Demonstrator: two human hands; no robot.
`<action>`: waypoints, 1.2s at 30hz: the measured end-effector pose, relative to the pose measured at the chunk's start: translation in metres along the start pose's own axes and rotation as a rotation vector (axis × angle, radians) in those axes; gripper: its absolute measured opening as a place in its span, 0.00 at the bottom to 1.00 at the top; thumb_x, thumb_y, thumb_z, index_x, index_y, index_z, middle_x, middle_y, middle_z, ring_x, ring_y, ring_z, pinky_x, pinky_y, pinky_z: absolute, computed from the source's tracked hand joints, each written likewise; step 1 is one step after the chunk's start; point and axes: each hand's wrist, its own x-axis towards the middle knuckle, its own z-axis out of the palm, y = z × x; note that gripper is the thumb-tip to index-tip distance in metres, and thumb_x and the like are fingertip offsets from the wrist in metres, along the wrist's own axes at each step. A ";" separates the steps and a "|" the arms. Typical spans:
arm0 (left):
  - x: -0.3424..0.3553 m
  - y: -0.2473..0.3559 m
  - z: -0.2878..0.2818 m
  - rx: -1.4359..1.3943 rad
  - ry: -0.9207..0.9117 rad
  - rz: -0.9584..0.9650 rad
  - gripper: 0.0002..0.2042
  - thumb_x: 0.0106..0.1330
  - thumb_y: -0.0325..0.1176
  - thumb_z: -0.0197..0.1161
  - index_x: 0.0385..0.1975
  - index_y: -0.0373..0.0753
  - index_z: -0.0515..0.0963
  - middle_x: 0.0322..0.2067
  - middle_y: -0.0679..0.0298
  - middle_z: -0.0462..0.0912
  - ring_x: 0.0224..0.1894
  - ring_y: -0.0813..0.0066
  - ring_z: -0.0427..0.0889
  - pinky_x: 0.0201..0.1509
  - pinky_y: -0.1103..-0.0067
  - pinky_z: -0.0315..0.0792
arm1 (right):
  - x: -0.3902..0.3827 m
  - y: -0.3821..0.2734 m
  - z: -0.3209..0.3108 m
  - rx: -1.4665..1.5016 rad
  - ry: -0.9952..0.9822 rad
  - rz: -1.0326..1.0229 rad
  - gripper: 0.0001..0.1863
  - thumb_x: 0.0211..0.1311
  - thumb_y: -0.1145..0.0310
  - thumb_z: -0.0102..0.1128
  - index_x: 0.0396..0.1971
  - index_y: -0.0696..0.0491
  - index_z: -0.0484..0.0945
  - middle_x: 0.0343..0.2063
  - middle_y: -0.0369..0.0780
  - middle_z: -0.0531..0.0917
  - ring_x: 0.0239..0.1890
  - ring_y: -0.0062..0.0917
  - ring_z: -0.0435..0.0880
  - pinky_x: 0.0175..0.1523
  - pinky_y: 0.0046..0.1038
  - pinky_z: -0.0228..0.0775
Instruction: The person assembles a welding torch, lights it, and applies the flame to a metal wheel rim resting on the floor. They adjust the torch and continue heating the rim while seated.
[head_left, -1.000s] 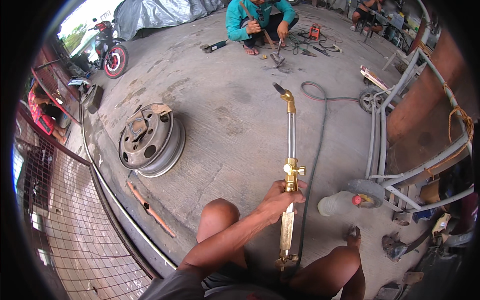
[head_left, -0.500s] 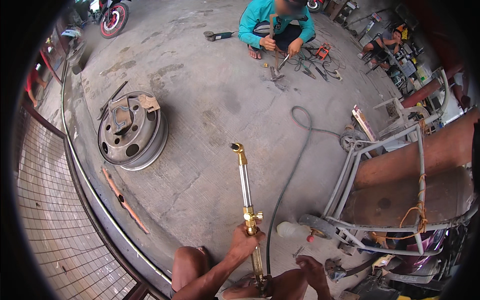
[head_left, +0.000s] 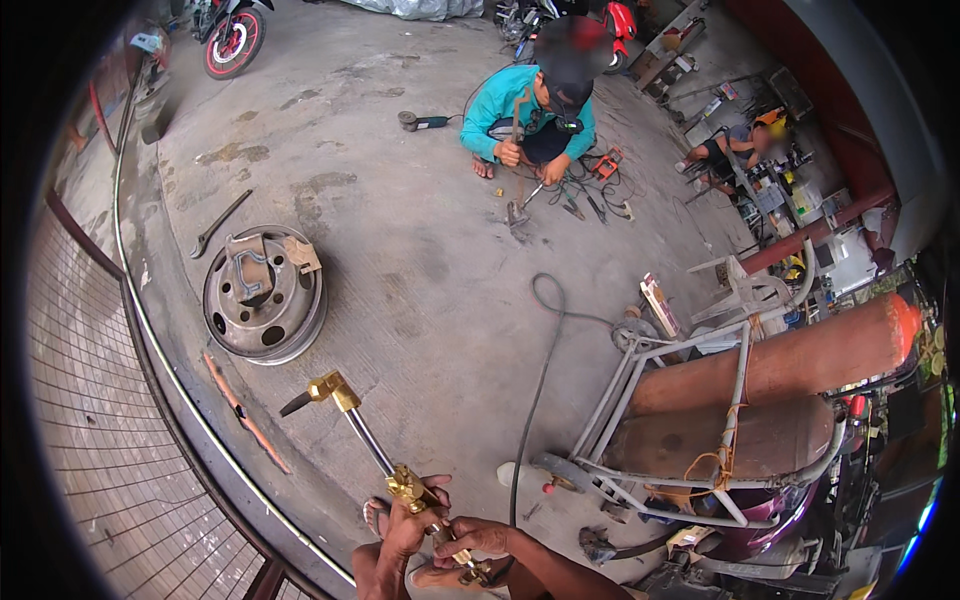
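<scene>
A brass and steel cutting torch slants across the lower middle of the head view, its dark-tipped nozzle pointing left. Just below the brass valve block, my left hand is wrapped round the torch handle. My right hand grips the handle a little lower, closer to the hose end. Its fingertips are partly hidden behind the handle. Beyond the nozzle, a steel wheel rim lies on the concrete, with a bent metal piece and a scrap of cardboard on it.
A dark hose runs to a wheeled cart carrying rusty gas cylinders. In front squats a co-worker in a teal shirt, near an angle grinder. A wrench, a rusty bar and a mesh fence are at left.
The torch has tipped from near upright toward the left and come closer. My right hand, previously free at the right, now grips its handle. The view has shifted.
</scene>
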 end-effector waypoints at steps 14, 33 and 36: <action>-0.111 0.287 0.112 0.296 0.398 0.596 0.35 0.57 0.48 0.82 0.59 0.31 0.80 0.43 0.65 0.79 0.40 0.79 0.77 0.45 0.79 0.73 | -0.039 -0.299 0.155 -0.884 0.413 -0.357 0.21 0.62 0.51 0.74 0.46 0.52 0.86 0.29 0.45 0.89 0.35 0.39 0.91 0.42 0.39 0.79; 0.172 0.569 0.324 0.993 -0.078 0.394 0.25 0.69 0.39 0.78 0.59 0.29 0.82 0.46 0.58 0.89 0.49 0.70 0.87 0.54 0.72 0.82 | -0.152 -0.643 -0.069 -0.644 0.431 -0.623 0.24 0.67 0.51 0.71 0.31 0.62 0.82 0.19 0.44 0.80 0.24 0.30 0.80 0.36 0.41 0.71; 0.218 0.607 0.386 0.939 -0.174 0.302 0.24 0.70 0.33 0.76 0.61 0.29 0.79 0.48 0.57 0.89 0.51 0.68 0.87 0.59 0.71 0.80 | -0.194 -0.687 -0.093 -0.414 0.447 -0.576 0.24 0.66 0.52 0.72 0.31 0.63 0.81 0.18 0.43 0.79 0.24 0.27 0.80 0.35 0.40 0.71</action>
